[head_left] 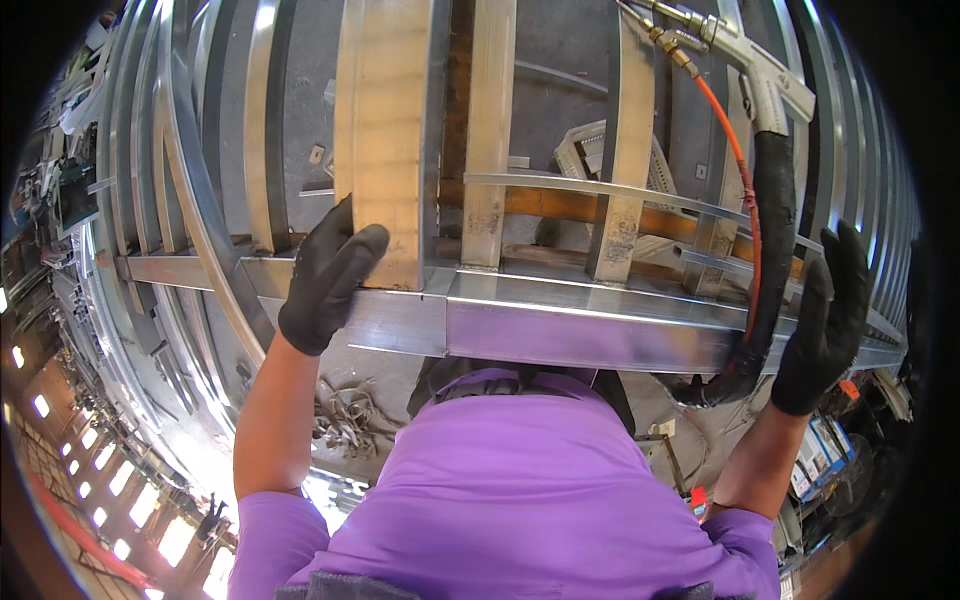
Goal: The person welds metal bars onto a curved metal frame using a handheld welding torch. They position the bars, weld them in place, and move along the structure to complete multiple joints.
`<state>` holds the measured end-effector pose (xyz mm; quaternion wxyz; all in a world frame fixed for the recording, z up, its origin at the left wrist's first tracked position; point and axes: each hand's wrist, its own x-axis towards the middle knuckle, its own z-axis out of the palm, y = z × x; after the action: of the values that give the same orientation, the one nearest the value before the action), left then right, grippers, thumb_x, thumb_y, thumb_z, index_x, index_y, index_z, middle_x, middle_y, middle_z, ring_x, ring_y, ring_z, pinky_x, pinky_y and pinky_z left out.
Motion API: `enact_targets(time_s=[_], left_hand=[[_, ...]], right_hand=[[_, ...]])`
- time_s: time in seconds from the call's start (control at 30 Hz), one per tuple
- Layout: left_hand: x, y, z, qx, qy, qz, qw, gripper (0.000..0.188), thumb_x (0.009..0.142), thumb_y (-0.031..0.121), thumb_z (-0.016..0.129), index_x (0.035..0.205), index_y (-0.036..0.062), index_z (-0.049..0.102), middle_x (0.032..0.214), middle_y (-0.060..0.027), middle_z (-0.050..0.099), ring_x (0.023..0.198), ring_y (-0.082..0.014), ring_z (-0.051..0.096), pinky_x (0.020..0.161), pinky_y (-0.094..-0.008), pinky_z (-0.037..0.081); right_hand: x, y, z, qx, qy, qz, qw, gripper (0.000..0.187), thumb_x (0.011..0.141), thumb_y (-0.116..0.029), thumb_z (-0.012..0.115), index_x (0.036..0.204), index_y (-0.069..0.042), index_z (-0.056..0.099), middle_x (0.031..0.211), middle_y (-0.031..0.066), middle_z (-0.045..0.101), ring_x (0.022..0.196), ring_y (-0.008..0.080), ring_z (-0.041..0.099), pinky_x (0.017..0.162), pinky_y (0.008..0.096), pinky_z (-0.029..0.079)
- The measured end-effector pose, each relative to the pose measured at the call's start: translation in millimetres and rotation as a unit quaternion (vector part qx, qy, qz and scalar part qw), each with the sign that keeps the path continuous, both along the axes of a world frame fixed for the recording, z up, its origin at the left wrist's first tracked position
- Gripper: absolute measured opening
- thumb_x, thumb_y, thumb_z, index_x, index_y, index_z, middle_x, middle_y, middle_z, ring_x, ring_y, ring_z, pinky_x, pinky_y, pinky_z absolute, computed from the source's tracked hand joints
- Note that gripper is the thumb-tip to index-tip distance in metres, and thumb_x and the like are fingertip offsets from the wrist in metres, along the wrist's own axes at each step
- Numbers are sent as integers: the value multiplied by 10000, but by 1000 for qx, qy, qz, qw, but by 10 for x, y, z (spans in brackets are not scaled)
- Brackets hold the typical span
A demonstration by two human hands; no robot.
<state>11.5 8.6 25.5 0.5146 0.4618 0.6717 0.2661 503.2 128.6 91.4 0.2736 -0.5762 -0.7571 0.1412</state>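
Note:
My left hand (pixel 328 278), in a black glove, is at the near left edge of a wide metal beam (pixel 380 140). Its thumb lies over the beam's face, apart from the fingers; I cannot tell how firmly it touches. Off to the right, my right hand (pixel 826 325), also gloved in black, has its fingers stretched out and holds nothing. It is beside a thick black hose (pixel 773 220) and near the right end of a shiny metal crosspiece (pixel 600 330). That crosspiece runs across the frame in front of my body.
Several long metal bars (pixel 490 120) run away from me. A grey spray-gun-like torch (pixel 750 60) with an orange-red hose (pixel 738 150) lies across them at upper right. Thin metal strips (pixel 610 188) cross the bars. A pale plastic crate (pixel 580 155) and scraps (pixel 350 420) lie below.

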Motion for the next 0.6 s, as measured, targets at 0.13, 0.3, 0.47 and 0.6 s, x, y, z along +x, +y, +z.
enact_targets(time_s=[0.13,0.3,0.47,0.6], left_hand=[[17,-3,2,-8,34,6,999,497,1043,352,605,1313,-62,661,1016,-97,677,864,-162,589,808,-336,510],[78,-5,27,-34,48,52,997,451,1040,306,614,1303,-56,666,943,-100,652,855,-153,587,796,-344,517],[-31,-88,-113,80,85,-26,993,397,1032,242,622,1272,-68,680,1018,-127,669,877,-157,598,803,-344,525],[23,-64,-45,38,57,7,998,368,1105,209,578,1271,-111,653,1209,-191,682,939,-213,650,835,-347,538]], right_hand=[[135,-18,-69,-22,50,-35,998,460,1142,-125,579,1588,-17,562,1582,169,618,1441,282,615,1214,431,467],[271,92,-92,-11,-2,-18,1000,452,1165,-134,509,1600,-20,556,1573,185,636,1481,306,593,1257,444,438],[365,208,-116,3,-37,11,999,452,1173,-165,500,1596,-20,566,1598,183,619,1486,312,587,1250,457,441],[381,270,-105,5,-61,27,998,442,1174,-171,509,1569,9,591,1602,187,615,1489,318,579,1248,451,436]])
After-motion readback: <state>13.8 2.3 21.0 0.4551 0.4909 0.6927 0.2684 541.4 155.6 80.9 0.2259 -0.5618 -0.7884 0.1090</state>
